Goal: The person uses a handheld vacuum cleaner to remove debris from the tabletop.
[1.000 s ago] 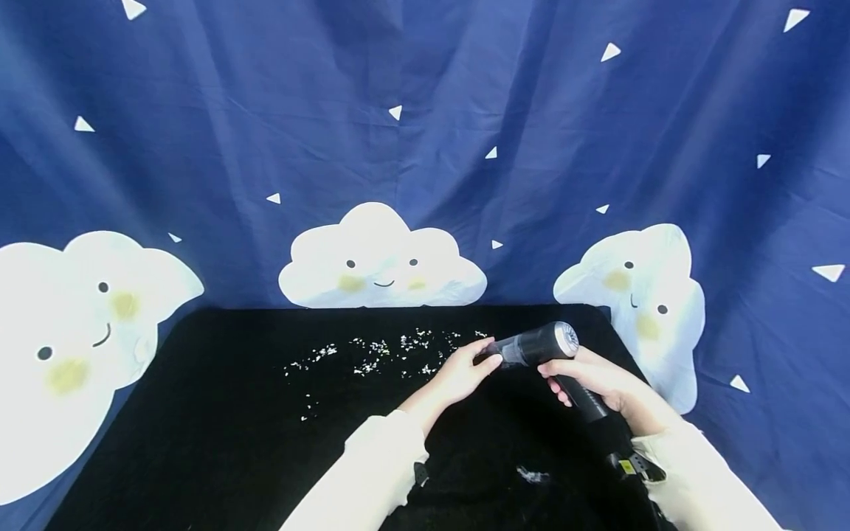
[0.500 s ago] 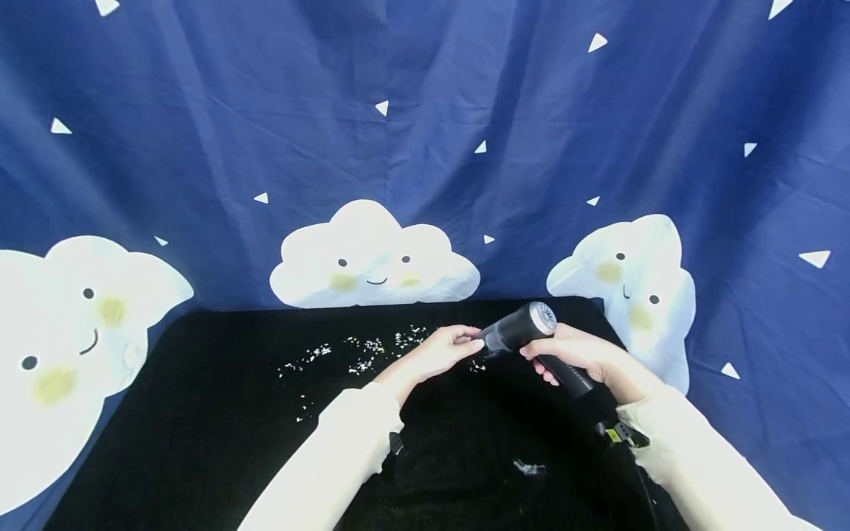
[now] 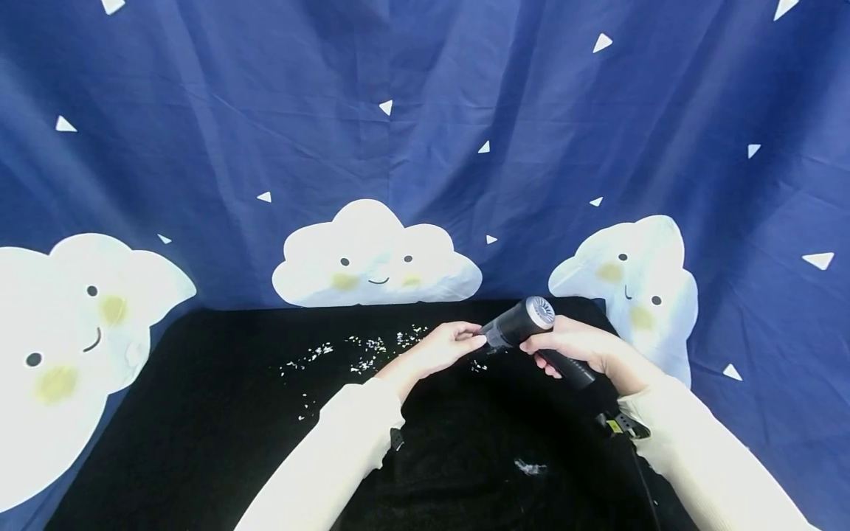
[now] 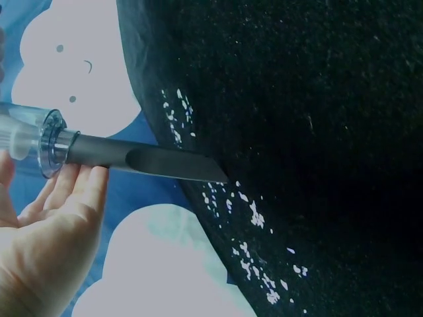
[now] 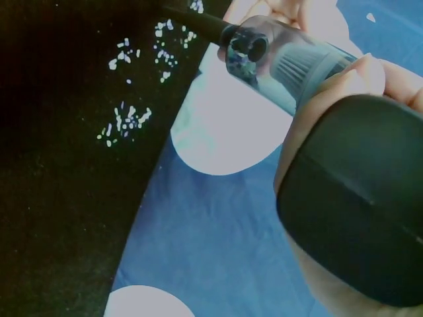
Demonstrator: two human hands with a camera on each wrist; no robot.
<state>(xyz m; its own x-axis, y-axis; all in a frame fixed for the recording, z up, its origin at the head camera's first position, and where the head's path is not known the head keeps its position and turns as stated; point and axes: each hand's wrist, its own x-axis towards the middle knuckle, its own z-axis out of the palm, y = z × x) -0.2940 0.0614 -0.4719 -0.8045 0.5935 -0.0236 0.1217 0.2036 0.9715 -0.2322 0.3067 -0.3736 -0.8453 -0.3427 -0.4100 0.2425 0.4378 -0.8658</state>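
Observation:
A black handheld vacuum (image 3: 514, 324) hovers over the back right of a black-covered table (image 3: 199, 413). My right hand (image 3: 584, 346) grips its black handle (image 5: 357, 218). My left hand (image 3: 441, 348) holds the front end, fingers under the clear collar (image 4: 49, 139) where the slanted black nozzle (image 4: 165, 163) joins. The nozzle tip hangs just above the cloth by the table's edge. White paper scraps (image 3: 365, 346) lie scattered left of the hands; more scraps (image 4: 254, 214) show near the nozzle tip.
A blue backdrop with white cloud faces (image 3: 378, 254) hangs close behind and around the table. One small white clump (image 3: 529, 466) lies on the cloth near me, between my forearms. The table's right edge (image 3: 607, 313) runs just past the vacuum.
Over the last second both hands and the vacuum shifted a little left and farther back over the table. The left hand now covers the right end of the scrap line. Grips are unchanged.

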